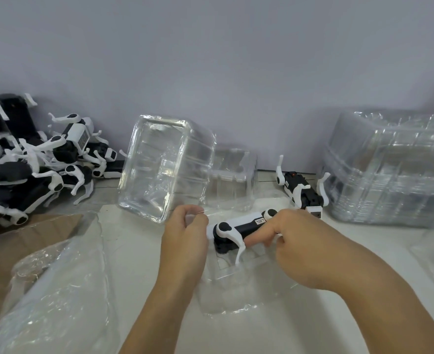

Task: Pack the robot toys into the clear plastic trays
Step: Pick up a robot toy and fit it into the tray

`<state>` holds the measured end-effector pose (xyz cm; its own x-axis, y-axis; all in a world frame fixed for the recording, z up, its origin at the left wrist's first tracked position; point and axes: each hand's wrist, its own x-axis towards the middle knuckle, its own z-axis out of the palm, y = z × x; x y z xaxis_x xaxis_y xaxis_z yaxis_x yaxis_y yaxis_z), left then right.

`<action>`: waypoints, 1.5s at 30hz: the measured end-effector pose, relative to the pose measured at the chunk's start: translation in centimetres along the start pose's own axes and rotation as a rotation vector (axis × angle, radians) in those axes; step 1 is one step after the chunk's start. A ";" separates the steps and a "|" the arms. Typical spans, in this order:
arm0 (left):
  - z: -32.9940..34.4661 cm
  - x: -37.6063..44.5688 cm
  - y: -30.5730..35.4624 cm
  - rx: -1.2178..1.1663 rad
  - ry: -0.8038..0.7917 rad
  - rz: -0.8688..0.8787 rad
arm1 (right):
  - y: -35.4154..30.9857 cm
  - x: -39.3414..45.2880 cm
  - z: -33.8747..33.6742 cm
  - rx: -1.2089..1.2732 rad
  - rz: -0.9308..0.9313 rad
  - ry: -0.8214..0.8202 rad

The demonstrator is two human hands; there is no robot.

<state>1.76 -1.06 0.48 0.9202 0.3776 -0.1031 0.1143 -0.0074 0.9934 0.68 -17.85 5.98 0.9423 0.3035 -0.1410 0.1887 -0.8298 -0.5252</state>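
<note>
Both hands (185, 233) (295, 249) hold one robot toy (238, 226) between them.

The scene is lit evenly by soft, diffuse light, and no source is shown. Only faint shadows are cast on the worktop (139, 251). White glare is thrown off the clear trays (159, 164) and the plastic film (57, 290) at the near left corner. Straight lines are bent by wide-angle distortion towards the edges, and slight softness is seen throughout.
</note>
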 end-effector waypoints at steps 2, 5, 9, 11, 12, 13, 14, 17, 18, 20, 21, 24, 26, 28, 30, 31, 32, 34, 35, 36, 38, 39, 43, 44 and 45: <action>-0.2 -0.3 0.2 0.059 -0.059 0.063 | -0.1 0.1 0.0 0.004 0.013 0.013; -0.5 -0.4 0.5 0.196 -0.136 0.254 | -0.2 0.3 0.4 -0.005 0.033 0.032; -0.7 -0.5 0.7 0.403 -0.165 0.519 | -0.3 0.4 0.8 0.013 0.083 0.125; -0.8 -0.5 0.7 0.458 -0.228 0.583 | -0.3 0.5 0.8 0.006 0.080 0.181; -0.8 -0.6 0.7 0.472 -0.263 0.598 | -0.3 0.5 0.7 0.003 0.069 0.193; -0.9 -0.7 0.8 0.479 -0.285 0.603 | -0.2 0.5 0.7 0.005 0.053 0.197; -1.0 -0.8 0.9 0.487 -0.305 0.596 | -0.1 0.5 0.6 0.015 0.034 0.203; -1.6 -1.3 1.2 0.602 -0.457 0.530 | 0.3 0.5 0.1 0.128 -0.008 0.276; -1.7 -1.4 1.3 0.670 -0.510 0.512 | 0.5 0.5 -0.1 0.176 -0.022 0.325; -1.9 -1.6 1.5 0.774 -0.562 0.497 | 0.7 0.6 -0.2 0.227 -0.061 0.473; -1.9 -1.7 1.6 0.792 -0.560 0.495 | 0.8 0.7 -0.3 0.234 -0.080 0.554; -1.8 -1.8 1.8 0.775 -0.522 0.510 | 0.8 0.8 -0.5 0.292 -0.129 0.748; -1.8 -1.8 1.8 0.717 -0.490 0.511 | 0.7 0.7 -0.9 0.376 -0.186 0.894; -2.1 -1.6 2.0 0.611 -0.443 0.469 | 0.5 0.4 -1.5 0.450 -0.262 1.075; -2.4 -1.3 2.4 0.467 -0.372 0.460 | 0.3 0.0 -2.2 0.493 -0.321 1.250; -2.6 -1.0 2.6 0.378 -0.336 0.454 | 0.2 -0.1 -2.4 0.524 -0.340 1.314; -2.5 -0.8 3.0 0.279 -0.314 0.434 | 0.1 -0.2 -2.5 0.558 -0.352 1.357; -2.4 -0.8 3.6 0.028 -0.327 0.366 | -0.1 -0.2 -2.4 0.606 -0.360 1.376; -2.2 -1.0 3.7 -0.137 -0.330 0.325 | -0.3 -0.2 -2.3 0.622 -0.360 1.343; -2.1 -1.1 3.9 -0.319 -0.320 0.260 | -0.4 -0.1 -2.2 0.635 -0.359 1.280; -1.8 -1.3 3.9 -0.632 -0.302 0.087 | -0.9 0.1 -1.6 0.619 -0.363 1.112; -1.8 -1.3 3.9 -0.735 -0.300 0.005 | -1.2 0.3 -1.2 0.589 -0.375 1.031; -1.4 -1.5 3.7 -0.928 -0.413 -0.183 | -2.8 1.2 0.8 0.456 -0.436 0.831; -1.4 -1.5 3.6 -0.972 -0.438 -0.213 | -3.0 1.4 1.2 0.448 -0.447 0.810; -1.3 -1.5 3.6 -1.001 -0.453 -0.234 | -3.0 1.5 1.4 0.447 -0.453 0.802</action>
<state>0.25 -0.42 4.29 0.9901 -0.1005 -0.0983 0.1371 0.8439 0.5188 1.15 -14.23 6.16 0.7464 0.0062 0.6655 0.6076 -0.4145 -0.6775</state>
